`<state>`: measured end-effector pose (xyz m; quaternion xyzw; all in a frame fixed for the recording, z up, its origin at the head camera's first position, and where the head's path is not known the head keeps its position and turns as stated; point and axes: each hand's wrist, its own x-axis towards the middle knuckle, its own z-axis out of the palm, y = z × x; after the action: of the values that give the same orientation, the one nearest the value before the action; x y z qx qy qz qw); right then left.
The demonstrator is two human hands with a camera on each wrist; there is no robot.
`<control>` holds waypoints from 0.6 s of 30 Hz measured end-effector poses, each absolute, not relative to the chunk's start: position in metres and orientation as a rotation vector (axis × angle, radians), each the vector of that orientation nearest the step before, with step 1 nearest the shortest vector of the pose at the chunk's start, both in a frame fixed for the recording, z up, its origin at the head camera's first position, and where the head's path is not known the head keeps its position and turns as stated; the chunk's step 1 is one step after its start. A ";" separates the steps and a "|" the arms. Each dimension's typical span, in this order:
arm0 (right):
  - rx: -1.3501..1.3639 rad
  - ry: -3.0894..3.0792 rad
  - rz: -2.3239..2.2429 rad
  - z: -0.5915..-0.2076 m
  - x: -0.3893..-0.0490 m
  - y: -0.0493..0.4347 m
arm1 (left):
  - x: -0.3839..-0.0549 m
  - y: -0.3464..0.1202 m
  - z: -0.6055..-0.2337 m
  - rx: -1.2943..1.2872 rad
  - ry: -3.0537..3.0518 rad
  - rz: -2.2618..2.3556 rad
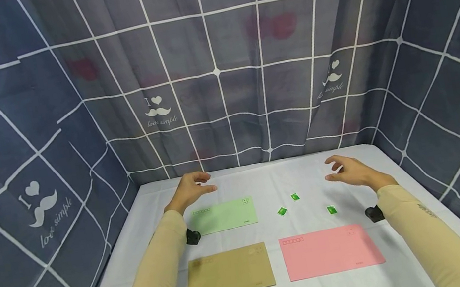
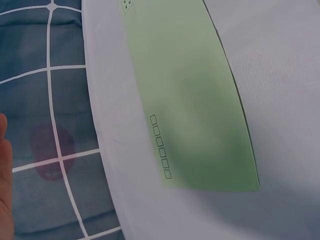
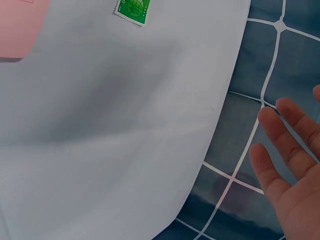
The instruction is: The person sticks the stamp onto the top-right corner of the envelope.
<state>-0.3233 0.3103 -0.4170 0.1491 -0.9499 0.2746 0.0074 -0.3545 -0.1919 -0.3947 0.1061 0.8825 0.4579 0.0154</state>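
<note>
Centre-left, a left hand (image 1: 187, 192) hovers by a green envelope (image 1: 223, 216); centre-right, a right hand (image 1: 353, 173) near a stamp (image 1: 332, 209); each grip loosely parted, empty.

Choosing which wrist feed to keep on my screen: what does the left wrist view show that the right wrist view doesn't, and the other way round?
Only the left wrist view shows the green envelope, with its row of small printed boxes, and a sliver of the left hand at the edge.

Only the right wrist view shows a corner of the pink envelope, a green stamp cut off by the top edge, and the right hand.

Both show the white tabletop and the dark gridded curtain.
</note>
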 end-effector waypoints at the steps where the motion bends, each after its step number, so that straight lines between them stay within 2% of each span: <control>1: 0.472 -2.971 0.858 -0.417 -0.323 0.310 | -0.355 -0.192 -0.395 0.333 2.747 1.421; 18: 0.465 -2.978 0.876 -0.417 -0.327 0.308 | -0.356 -0.190 -0.396 0.350 2.770 1.404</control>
<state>-0.3268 0.3085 -0.4166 0.1480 -0.9488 0.2790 0.0016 -0.3562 -0.1898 -0.3964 0.1121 0.8863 0.4493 0.0082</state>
